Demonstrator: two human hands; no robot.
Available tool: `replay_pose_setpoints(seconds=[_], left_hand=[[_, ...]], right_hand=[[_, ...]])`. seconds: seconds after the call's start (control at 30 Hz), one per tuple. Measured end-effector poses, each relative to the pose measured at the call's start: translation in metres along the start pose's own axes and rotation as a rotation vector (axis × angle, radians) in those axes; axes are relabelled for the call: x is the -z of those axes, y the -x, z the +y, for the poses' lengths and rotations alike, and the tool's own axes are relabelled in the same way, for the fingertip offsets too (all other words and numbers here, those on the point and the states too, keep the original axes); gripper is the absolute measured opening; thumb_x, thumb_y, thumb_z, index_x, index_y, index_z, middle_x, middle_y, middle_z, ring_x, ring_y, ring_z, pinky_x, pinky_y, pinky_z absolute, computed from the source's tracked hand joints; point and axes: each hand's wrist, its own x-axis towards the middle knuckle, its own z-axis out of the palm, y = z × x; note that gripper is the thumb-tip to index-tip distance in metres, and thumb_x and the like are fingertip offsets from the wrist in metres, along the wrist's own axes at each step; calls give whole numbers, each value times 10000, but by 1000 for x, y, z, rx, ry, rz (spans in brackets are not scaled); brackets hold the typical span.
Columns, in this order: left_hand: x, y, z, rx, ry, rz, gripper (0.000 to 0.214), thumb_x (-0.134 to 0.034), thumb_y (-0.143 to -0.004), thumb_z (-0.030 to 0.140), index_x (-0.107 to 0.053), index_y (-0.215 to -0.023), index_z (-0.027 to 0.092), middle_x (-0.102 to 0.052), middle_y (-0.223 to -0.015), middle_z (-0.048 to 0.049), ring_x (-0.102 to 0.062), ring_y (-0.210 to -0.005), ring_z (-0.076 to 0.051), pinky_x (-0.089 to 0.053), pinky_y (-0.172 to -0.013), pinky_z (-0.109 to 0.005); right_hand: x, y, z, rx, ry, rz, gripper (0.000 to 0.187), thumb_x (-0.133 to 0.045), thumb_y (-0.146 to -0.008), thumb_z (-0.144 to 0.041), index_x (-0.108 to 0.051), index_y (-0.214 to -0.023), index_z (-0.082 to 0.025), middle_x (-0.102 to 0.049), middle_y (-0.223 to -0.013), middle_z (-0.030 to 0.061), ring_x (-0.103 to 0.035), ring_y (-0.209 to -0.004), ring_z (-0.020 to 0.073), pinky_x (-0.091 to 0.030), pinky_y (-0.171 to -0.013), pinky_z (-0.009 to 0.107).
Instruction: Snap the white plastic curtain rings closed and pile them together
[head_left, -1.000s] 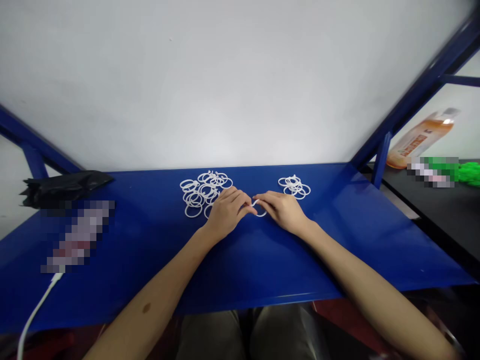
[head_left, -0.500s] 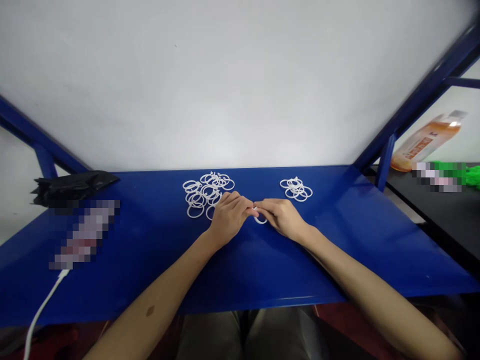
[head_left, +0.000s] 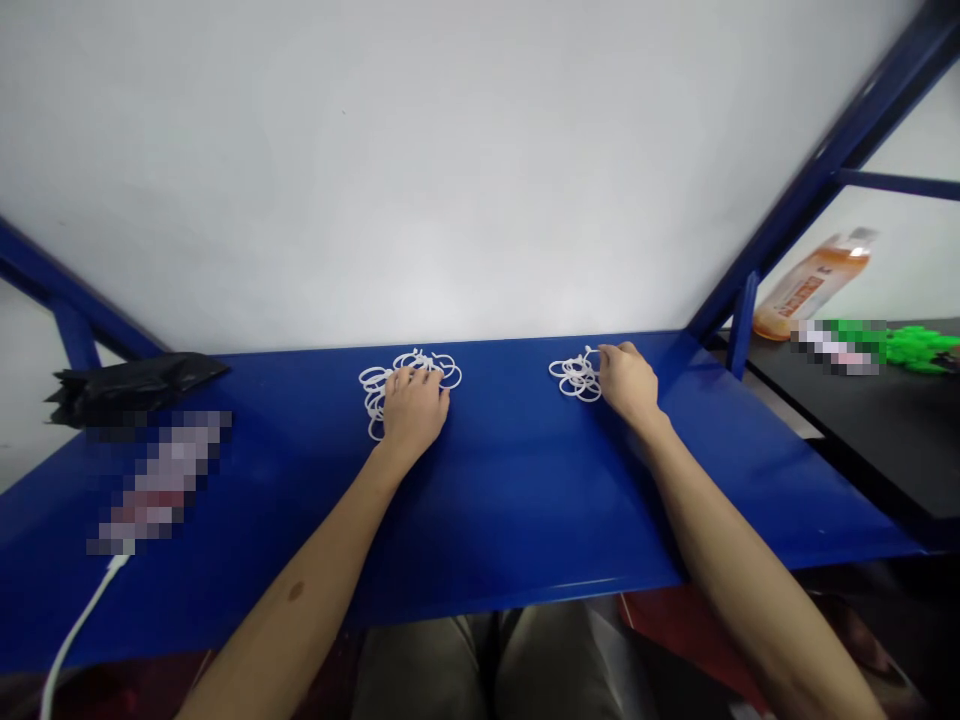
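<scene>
On the blue table (head_left: 510, 520) lie two heaps of thin white plastic rings, each ring with a small knob or catch. My left hand (head_left: 415, 405) rests palm down over the larger left heap (head_left: 373, 383), its fingers spread and hiding many of the rings. Whether its fingertips grip any ring is hidden. At the smaller right heap (head_left: 576, 377), my right hand (head_left: 628, 380) pinches a white ring (head_left: 591, 350) between thumb and fingers, at the heap's right side. Most of that ring is covered by the hand.
A crumpled black plastic bag (head_left: 135, 388) lies at the far left, with a blurred-out object (head_left: 169, 480) and white cable (head_left: 75, 625) before it. Blue frame bars (head_left: 810, 170) flank the table. An orange drink bottle (head_left: 814, 285) and green object (head_left: 915, 345) are on a black surface at right.
My hands have parted from the middle, where they worked on one ring together. The left has gone left onto the large heap; the right has carried a ring to the small heap.
</scene>
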Motion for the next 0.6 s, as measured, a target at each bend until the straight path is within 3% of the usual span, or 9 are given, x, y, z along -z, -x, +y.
replay_pose_setpoints(seconds=[0.13,0.33,0.47,0.6], left_hand=[[6,0,1,-27,47,11,227,-513,-930,212,-693,-1066,185,-733,-1021,-111,-546,-1067,-339,-342,-989,-492],[21,-2,9,-13,165,188,149,-542,-945,250,-680,-995,221,-739,-951,-58,-570,-992,-303,-356,-935,-465],[29,-3,16,45,397,311,111,-571,-927,257,-669,-965,218,-725,-869,-36,-606,-900,-254,-416,-880,-418],[33,-3,20,151,701,307,100,-581,-904,248,-656,-953,205,-704,-840,-19,-627,-755,-176,-485,-762,-325]], right_hand=[[-1,1,0,-41,44,-128,384,-375,-1006,-290,-726,-1144,-218,-673,-1119,145,-689,-941,278,-513,-772,359],[-3,0,-1,-65,36,-129,406,-361,-998,-315,-736,-1107,-203,-685,-1096,154,-699,-928,279,-512,-783,365],[-3,0,-2,-102,27,-118,436,-341,-1002,-327,-746,-1066,-177,-686,-1087,171,-696,-924,282,-513,-784,371],[-5,1,-1,-99,14,-66,466,-341,-1009,-371,-743,-1080,-145,-680,-1089,193,-667,-963,299,-515,-795,389]])
